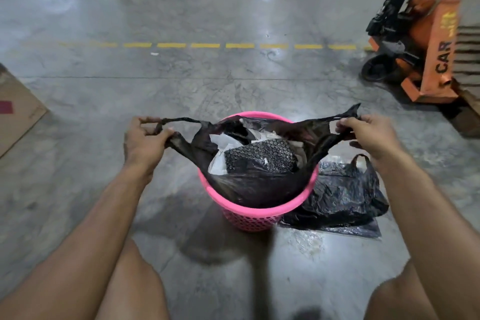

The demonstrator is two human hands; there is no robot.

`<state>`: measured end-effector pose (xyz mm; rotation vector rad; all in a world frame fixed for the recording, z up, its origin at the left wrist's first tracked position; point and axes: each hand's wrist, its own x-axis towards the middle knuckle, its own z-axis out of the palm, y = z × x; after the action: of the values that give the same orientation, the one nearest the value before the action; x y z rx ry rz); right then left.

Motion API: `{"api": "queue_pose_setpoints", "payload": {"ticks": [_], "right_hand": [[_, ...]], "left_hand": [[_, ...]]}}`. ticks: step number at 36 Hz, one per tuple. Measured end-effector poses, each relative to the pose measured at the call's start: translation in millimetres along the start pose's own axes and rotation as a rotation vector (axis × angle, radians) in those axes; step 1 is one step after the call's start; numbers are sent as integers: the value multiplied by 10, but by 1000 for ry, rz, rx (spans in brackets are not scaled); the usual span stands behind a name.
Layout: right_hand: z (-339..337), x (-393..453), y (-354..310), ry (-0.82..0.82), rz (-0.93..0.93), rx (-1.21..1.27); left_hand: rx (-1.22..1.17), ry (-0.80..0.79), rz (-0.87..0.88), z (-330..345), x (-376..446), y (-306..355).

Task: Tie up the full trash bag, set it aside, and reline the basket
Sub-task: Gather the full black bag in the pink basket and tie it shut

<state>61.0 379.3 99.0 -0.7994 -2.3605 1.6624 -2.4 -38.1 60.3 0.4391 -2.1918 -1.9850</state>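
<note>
**Bag handles held out to either side, bag in basket**

The left hand is closed on the left handle of the black bag. Thumb and fingers are pinched together, with the thin loop of the handle seen passing around and between them. The handle is drawn taut outward from the bag mouth toward this hand.

The right hand is closed on the right handle. The plastic is pinched between thumb and fingertips, and a bunched tip of it sticks up just beyond the fingers. How far the lower fingers are curled cannot be told.

Between the two hands the bag mouth is spread open. White scraps and a sheet of black bubble wrap are seen inside, below the level of the hands. The bag sits in the pink basket, draped over its near rim.

Below the right hand, on the floor just beside the basket, a second black bag lies flat and crumpled.
</note>
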Motion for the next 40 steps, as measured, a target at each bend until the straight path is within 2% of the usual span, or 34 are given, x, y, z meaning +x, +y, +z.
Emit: {"api": "queue_pose_setpoints", "payload": {"ticks": [2,3,5,8,10,11,16,20,23,27,30,33,36,40], "right_hand": [[22,-13,-90,-50,33,129],[34,-25,-125,-87,56,204],[43,-48,-146,-159,113,319],[26,-71,-137,-185,161,325],[-3,-88,-132,-166,155,295],[-14,-90,-130,-154,147,279],[31,-100,-184,-115,54,242],[259,-150,-347,-136,-52,238],[469,-178,-423,-135,-204,114],[692,-211,-420,-69,-352,-61],[772,-251,-401,-142,-391,-100],[794,-310,-353,-155,-623,-362],[819,-424,-390,-193,-814,-571],[944,-494,-462,-296,-931,-746]], "left_hand": [[-264,-143,-318,16,134,73],[-309,-228,-466,7,178,103],[-132,-352,-561,-48,215,122],[448,-397,-303,-197,221,177],[598,-386,-185,-279,244,259],[572,-387,-170,-313,269,295],[123,-447,-159,-180,181,483],[21,-506,-11,199,49,541],[-16,-540,119,516,-36,509],[-191,-690,122,835,-170,433],[-107,-768,188,1041,-261,346],[40,-851,251,1210,-286,251],[165,-1011,281,1349,-346,249],[632,-1076,482,1482,-467,287]]}}
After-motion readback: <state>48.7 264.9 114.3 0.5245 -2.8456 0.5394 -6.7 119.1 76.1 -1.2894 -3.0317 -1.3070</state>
